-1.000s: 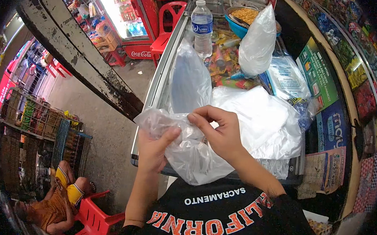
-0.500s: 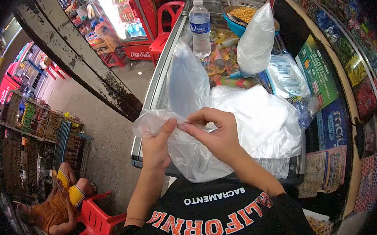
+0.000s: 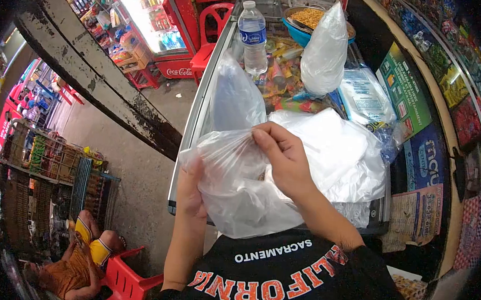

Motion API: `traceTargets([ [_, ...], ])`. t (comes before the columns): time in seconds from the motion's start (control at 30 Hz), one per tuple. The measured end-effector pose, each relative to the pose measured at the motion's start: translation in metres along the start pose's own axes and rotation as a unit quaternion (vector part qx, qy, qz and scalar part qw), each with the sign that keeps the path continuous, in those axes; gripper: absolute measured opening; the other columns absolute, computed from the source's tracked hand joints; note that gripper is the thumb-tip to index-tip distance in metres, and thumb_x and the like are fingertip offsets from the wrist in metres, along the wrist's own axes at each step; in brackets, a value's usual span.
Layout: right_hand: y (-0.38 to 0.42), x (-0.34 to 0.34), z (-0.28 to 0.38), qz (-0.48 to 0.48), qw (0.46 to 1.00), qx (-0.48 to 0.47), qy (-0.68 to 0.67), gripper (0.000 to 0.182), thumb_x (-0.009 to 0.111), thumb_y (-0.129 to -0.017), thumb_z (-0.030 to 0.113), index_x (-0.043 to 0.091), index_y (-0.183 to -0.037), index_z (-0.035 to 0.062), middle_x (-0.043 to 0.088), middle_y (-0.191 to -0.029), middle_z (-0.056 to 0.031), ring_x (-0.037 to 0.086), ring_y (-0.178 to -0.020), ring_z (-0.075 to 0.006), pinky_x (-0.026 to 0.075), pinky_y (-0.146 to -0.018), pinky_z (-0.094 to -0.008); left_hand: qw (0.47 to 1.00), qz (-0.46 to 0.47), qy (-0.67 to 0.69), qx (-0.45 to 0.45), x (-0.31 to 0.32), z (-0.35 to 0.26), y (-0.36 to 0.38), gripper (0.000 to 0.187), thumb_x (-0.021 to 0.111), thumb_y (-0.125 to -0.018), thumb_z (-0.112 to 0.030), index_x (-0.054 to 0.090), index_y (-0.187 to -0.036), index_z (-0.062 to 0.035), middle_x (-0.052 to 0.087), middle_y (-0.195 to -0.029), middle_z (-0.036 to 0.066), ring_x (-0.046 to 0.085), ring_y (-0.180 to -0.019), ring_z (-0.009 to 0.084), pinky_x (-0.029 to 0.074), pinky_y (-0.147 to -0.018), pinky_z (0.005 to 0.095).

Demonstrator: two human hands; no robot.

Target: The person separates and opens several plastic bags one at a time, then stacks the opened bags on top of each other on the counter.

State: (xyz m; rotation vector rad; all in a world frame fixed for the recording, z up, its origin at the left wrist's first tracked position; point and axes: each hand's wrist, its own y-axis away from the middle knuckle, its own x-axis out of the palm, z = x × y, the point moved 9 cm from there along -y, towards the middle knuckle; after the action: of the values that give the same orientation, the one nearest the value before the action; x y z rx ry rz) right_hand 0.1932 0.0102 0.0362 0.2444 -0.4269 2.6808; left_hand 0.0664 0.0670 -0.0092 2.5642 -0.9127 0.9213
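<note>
A thin, clear plastic bag (image 3: 242,203) is stretched between my two hands above the front end of the glass-topped counter. My right hand (image 3: 285,157) pinches its upper edge, drawing the film into pleats. My left hand (image 3: 193,188) grips the bag's left side, with the thumb partly seen through the film. Just beyond the hands, a stack of white plastic bags (image 3: 329,156) lies on the counter. To its left stands a bluish, translucent plastic bag (image 3: 236,97). What the lower folds of the held bag contain, if anything, I cannot make out.
Farther along the counter are a water bottle (image 3: 252,39), an upright full white bag (image 3: 324,55), a blue basin (image 3: 299,34) of yellowish pieces and a plastic-wrapped pack (image 3: 367,97). A wooden post (image 3: 98,73) slants at left. A person (image 3: 73,266) sits by a red chair (image 3: 125,278).
My hands have moved apart, the right one slightly up and right. The bag's bunched edge is now spread open into a wide pleated sheet between them.
</note>
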Motion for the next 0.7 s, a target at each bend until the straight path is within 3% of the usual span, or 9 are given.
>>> traceTargets([
  [0.1,-0.004,-0.011,-0.016,-0.05,0.974,0.102,-0.195,0.018,0.047,-0.083,0.019,0.053,-0.085,0.0026,0.056,-0.073,-0.0008,0.051,-0.066,-0.006,0.043,-0.058,-0.0208,0.992,-0.12,0.038,0.025,-0.015,-0.015,-0.001,0.045,0.042,-0.082,-0.035,0.043,-0.108,0.0022,0.05,-0.106,0.014,0.053,-0.092,0.0251,0.042,-0.08,0.0389],
  [0.2,-0.007,-0.024,-0.012,-0.068,0.934,0.13,-0.326,0.016,0.048,-0.083,0.019,0.053,-0.087,0.0044,0.057,-0.077,-0.0004,0.054,-0.067,-0.0073,0.046,-0.062,-0.0208,0.995,-0.084,0.034,0.039,-0.047,-0.027,-0.008,0.04,0.044,-0.082,-0.031,0.045,-0.105,0.0008,0.052,-0.103,0.013,0.053,-0.09,0.0236,0.044,-0.078,0.0374],
  [0.37,-0.01,-0.029,-0.007,-0.073,0.967,0.086,-0.227,0.015,0.048,-0.083,0.018,0.054,-0.083,0.0044,0.053,-0.071,0.0031,0.048,-0.061,-0.0025,0.04,-0.056,-0.017,0.986,-0.036,-0.114,0.119,-0.037,-0.05,-0.005,0.029,0.051,-0.079,-0.017,0.047,-0.103,-0.0009,0.055,-0.092,0.009,0.055,-0.083,0.0159,0.046,-0.074,0.0287],
  [0.47,-0.013,-0.038,-0.002,-0.092,0.979,0.048,-0.176,0.015,0.049,-0.083,0.017,0.054,-0.081,0.004,0.051,-0.069,0.0051,0.044,-0.06,-0.0007,0.036,-0.055,-0.0147,0.975,-0.068,-0.191,0.088,-0.041,-0.053,-0.002,0.026,0.052,-0.078,-0.016,0.051,-0.098,-0.0005,0.056,-0.083,0.004,0.055,-0.075,0.0118,0.045,-0.067,0.0233],
  [0.53,-0.014,-0.045,0.002,-0.096,0.984,0.03,-0.149,0.015,0.049,-0.083,0.017,0.055,-0.08,0.0038,0.051,-0.069,0.0059,0.042,-0.06,0.0001,0.034,-0.055,-0.0138,0.946,0.002,-0.319,-0.047,-0.049,-0.036,0.004,0.02,0.053,-0.078,-0.018,0.057,-0.087,-0.0003,0.056,-0.069,0.001,0.052,-0.061,0.0077,0.04,-0.054,0.0184],
  [0.57,-0.014,-0.05,0.008,-0.108,0.987,0.008,-0.117,0.014,0.049,-0.082,0.017,0.055,-0.08,0.0035,0.05,-0.068,0.0062,0.041,-0.061,0.0003,0.033,-0.056,-0.0138,0.933,0.036,-0.348,-0.079,-0.048,-0.035,0.007,0.02,0.055,-0.077,-0.02,0.059,-0.072,-0.0012,0.053,-0.057,-0.001,0.044,-0.049,0.0044,0.029,-0.046,0.0152],
  [0.6,-0.013,-0.056,0.015,-0.121,0.989,-0.015,-0.084,0.014,0.049,-0.082,0.016,0.054,-0.08,0.0032,0.049,-0.068,0.0065,0.041,-0.062,0.0006,0.033,-0.056,-0.0138,0.934,0.036,-0.348,-0.078,-0.05,-0.038,0.01,0.02,0.055,-0.077,-0.02,0.059,-0.072,-0.0012,0.053,-0.057,-0.001,0.044,-0.049,0.0044,0.029,-0.046,0.0152],
  [0.67,-0.01,-0.058,0.018,-0.045,0.995,0.003,-0.084,0.017,0.054,-0.08,0.018,0.055,-0.085,0.0018,0.053,-0.074,0.0049,0.044,-0.068,-0.0005,0.035,-0.06,-0.0148,0.942,0.066,-0.33,-0.012,-0.044,-0.052,0.016,0.024,0.056,-0.075,-0.024,0.058,-0.066,-0.0023,0.051,-0.053,0.0,0.044,-0.046,0.0071,0.03,-0.046,0.0204],
  [0.7,-0.006,-0.039,0.017,0.096,0.995,0.034,0.015,0.021,0.057,-0.077,0.019,0.056,-0.088,0.0012,0.055,-0.079,0.0032,0.046,-0.071,-0.0017,0.036,-0.064,-0.0154,0.942,0.066,-0.328,-0.011,-0.046,-0.055,0.015,0.024,0.056,-0.075,-0.024,0.058,-0.066,-0.0023,0.051,-0.053,0.0,0.044,-0.046,0.0071,0.03,-0.046,0.0204],
])
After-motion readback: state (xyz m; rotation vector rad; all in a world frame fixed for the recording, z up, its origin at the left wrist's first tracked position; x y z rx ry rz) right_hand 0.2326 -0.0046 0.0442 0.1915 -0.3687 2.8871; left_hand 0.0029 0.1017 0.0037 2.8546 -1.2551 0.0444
